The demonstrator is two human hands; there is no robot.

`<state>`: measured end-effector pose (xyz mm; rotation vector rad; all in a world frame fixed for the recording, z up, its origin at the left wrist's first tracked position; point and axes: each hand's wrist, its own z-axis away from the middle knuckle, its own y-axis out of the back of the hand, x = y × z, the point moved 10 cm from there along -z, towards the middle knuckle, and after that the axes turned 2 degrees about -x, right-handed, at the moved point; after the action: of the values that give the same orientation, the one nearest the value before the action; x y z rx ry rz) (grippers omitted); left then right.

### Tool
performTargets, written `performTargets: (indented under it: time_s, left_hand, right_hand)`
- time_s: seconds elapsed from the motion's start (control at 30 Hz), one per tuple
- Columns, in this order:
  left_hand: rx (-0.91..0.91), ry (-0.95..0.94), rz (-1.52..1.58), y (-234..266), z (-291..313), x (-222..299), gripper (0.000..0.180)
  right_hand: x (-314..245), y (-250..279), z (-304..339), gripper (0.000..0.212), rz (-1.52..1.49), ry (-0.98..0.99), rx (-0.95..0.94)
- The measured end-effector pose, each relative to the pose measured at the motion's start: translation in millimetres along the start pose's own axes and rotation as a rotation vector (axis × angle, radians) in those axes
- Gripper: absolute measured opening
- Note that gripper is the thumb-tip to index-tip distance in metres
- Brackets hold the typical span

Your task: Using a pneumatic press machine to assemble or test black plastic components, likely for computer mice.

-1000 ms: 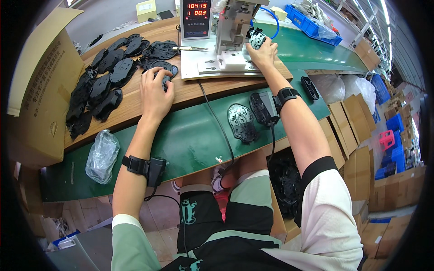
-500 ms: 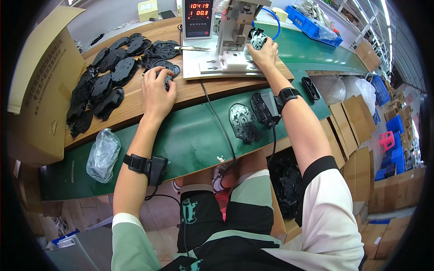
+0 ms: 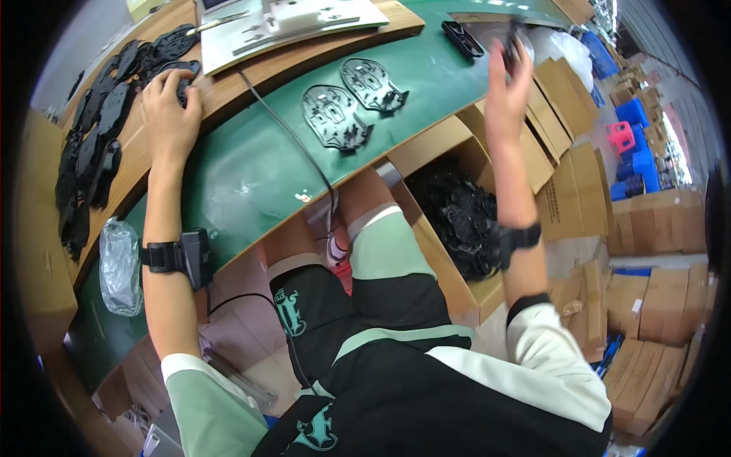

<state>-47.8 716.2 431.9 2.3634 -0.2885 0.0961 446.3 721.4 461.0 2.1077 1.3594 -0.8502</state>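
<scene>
On the left of the wooden board (image 3: 228, 97), my left hand (image 3: 169, 107) has its fingers curled round a dark moulded plastic shell (image 3: 183, 90), partly hidden under them. My right hand (image 3: 509, 95) is raised beyond the bench's right edge, smeared by motion. Between its thumb and fingers is a thin dark plastic part (image 3: 514, 34), seen edge-on and blurred. Two black moulded shells lie side by side on the green bench top, a nearer shell (image 3: 335, 118) and a farther shell (image 3: 373, 85), with their ribbed insides up.
Many black shells (image 3: 114, 107) are heaped left of my left hand. A metal fixture plate (image 3: 293, 27) and tweezers (image 3: 221, 21) lie ahead. A black cable (image 3: 289, 129) crosses the bench. An open carton of black parts (image 3: 457, 209) stands below its right edge; a plastic bag (image 3: 120, 266) lies left.
My right hand has left the fixture and swung right with a dark part. My left hand stays on its shell. My view has turned rightward and down; both bench shells now show fully.
</scene>
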Motion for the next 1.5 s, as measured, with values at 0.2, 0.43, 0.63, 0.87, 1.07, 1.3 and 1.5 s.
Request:
performTargets:
  time_s: [0.2, 0.43, 0.63, 0.87, 1.07, 1.3, 1.5]
  left_hand:
    - [-0.039, -0.008, 0.003, -7, -1, 2, 0.025]
    - [-0.05, 0.034, 0.055, -9, 1, -5, 0.024]
    - [-0.041, 0.048, 0.046, -3, 1, -1, 0.025]
    - [-0.02, 0.049, 0.107, -10, 0, 5, 0.023]
    - [-0.016, 0.064, 0.071, -2, 0, 9, 0.023]
    - [0.013, 0.085, 0.092, 3, 4, 6, 0.023]
    - [0.027, 0.092, 0.122, 1, 2, 10, 0.022]
  right_hand:
    - [186, 163, 251, 0.073, 0.321, -0.705, 0.131]
    - [208, 187, 336, 0.075, 1.058, -1.088, -0.067]
    - [7, 22, 156, 0.048, 0.474, -0.151, -0.086]
    - [-63, -111, 128, 0.051, 0.695, 0.214, -0.649]
    - [-38, -93, 93, 0.026, 0.526, 0.147, -0.589]
    - [17, -52, 44, 0.03, 0.858, 0.096, -0.527]
    - [64, -34, 15, 0.017, 0.748, -0.171, -0.464]
